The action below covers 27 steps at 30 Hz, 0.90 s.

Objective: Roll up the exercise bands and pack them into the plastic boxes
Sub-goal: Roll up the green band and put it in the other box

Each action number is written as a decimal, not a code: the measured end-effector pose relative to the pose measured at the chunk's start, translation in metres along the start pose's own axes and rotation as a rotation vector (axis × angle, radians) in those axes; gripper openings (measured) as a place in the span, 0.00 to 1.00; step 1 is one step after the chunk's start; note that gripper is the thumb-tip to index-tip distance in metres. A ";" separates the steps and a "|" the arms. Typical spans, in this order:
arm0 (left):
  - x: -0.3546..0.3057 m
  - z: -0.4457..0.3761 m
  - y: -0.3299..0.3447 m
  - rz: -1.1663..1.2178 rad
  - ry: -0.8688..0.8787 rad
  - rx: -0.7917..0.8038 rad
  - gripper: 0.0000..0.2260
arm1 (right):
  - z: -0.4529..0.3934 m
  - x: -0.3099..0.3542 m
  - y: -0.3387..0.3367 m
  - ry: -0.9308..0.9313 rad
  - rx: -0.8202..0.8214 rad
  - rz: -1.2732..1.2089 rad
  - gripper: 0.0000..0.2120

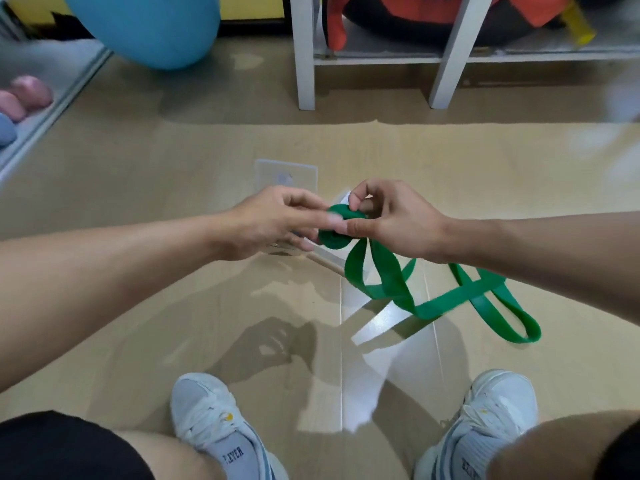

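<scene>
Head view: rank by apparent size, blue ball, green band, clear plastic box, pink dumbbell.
1. blue ball, cropped by the frame edge
2. green band, counting roll and loose loops
3. clear plastic box, partly hidden behind the hands
4. pink dumbbell
Box versus dumbbell is unsure.

floor (173,168): pale wood | white shelf frame (306,64) at back | blue ball (149,26) behind-left

- Both forearms are bare, with no sleeves, watch or rings showing.
- Black shorts (52,448) cover the thighs at the near left and near right corners.
- White lace-up sneakers (207,415) with grey panels.
- Grey ribbed socks (232,457) carry dark printed lettering, partly legible.
</scene>
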State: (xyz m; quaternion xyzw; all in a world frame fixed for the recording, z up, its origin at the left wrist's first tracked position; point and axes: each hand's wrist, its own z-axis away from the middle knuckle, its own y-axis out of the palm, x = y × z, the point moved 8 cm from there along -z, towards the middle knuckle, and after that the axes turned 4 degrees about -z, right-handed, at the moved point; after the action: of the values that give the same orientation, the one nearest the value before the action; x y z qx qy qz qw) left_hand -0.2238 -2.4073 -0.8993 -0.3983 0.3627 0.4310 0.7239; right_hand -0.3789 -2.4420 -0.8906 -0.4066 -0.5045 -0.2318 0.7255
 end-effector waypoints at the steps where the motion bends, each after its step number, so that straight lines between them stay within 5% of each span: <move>1: 0.000 0.000 0.000 -0.044 0.005 0.012 0.20 | 0.000 -0.003 0.002 0.037 0.033 -0.044 0.12; 4: 0.003 0.002 0.005 -0.064 -0.012 0.028 0.13 | 0.001 -0.010 0.009 0.106 0.108 -0.146 0.11; 18: 0.004 0.012 0.015 0.154 -0.101 0.016 0.10 | 0.003 -0.002 0.005 0.171 0.145 -0.221 0.17; 27: 0.000 0.014 0.014 0.512 -0.067 -0.077 0.12 | 0.004 0.004 -0.005 0.135 0.073 -0.336 0.18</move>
State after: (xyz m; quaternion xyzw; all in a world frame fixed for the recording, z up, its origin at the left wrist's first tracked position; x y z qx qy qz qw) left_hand -0.2337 -2.3906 -0.8968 -0.3062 0.4108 0.6266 0.5872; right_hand -0.3833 -2.4411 -0.8848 -0.2735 -0.5235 -0.3580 0.7232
